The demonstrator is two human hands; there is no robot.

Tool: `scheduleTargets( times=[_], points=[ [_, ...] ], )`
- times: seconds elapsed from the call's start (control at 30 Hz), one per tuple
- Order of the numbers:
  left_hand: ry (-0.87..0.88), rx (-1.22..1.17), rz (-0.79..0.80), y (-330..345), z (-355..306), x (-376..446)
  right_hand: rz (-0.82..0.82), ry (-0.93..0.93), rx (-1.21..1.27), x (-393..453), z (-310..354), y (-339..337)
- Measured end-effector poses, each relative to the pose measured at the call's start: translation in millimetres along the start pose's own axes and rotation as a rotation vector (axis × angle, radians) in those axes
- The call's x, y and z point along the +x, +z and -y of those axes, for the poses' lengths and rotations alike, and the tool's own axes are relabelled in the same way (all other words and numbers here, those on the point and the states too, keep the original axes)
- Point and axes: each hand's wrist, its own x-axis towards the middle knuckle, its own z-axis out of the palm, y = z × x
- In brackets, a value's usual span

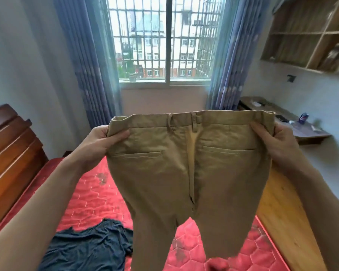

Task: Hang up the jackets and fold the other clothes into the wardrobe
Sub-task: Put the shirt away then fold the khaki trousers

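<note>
I hold a pair of khaki trousers up in the air over the bed, back side toward me with both rear pockets showing. My left hand grips the left end of the waistband and my right hand grips the right end, stretching it flat. The legs hang down out of the bottom of the view. A dark grey garment lies crumpled on the red mattress at lower left. No wardrobe is in view.
A wooden headboard stands at the left. Ahead is a barred window with blue curtains. At the right a wall shelf hangs above a low desk with a blue can. Wooden floor runs beside the bed.
</note>
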Motion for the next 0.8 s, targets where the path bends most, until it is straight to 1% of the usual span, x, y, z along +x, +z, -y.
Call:
scheduleTargets(
  times=[0.13,0.23,0.3,0.37,0.47,0.6,0.7,0.8],
  points=[
    [-0.048,-0.03,0.09,0,-14,17,-0.091,-0.077,0.062,5,13,-9],
    [-0.09,-0.099,0.233,8,-24,28,-0.136,-0.103,0.133,10,19,-15],
    [-0.099,-0.193,0.34,20,-31,34,-0.095,-0.06,0.247,15,21,-16],
    [-0.081,-0.267,0.439,41,-38,39,-0.011,0.018,0.359,20,20,-11],
    [-0.004,-0.244,0.532,83,-43,45,0.121,0.082,0.46,25,19,5],
    [0.063,-0.156,0.541,135,-43,50,0.22,0.076,0.51,29,21,36],
    [0.129,-0.113,0.514,161,-39,51,0.313,0.122,0.588,29,22,54],
    [0.185,-0.1,0.504,176,-36,48,0.309,0.128,0.642,26,19,66]
  ],
)
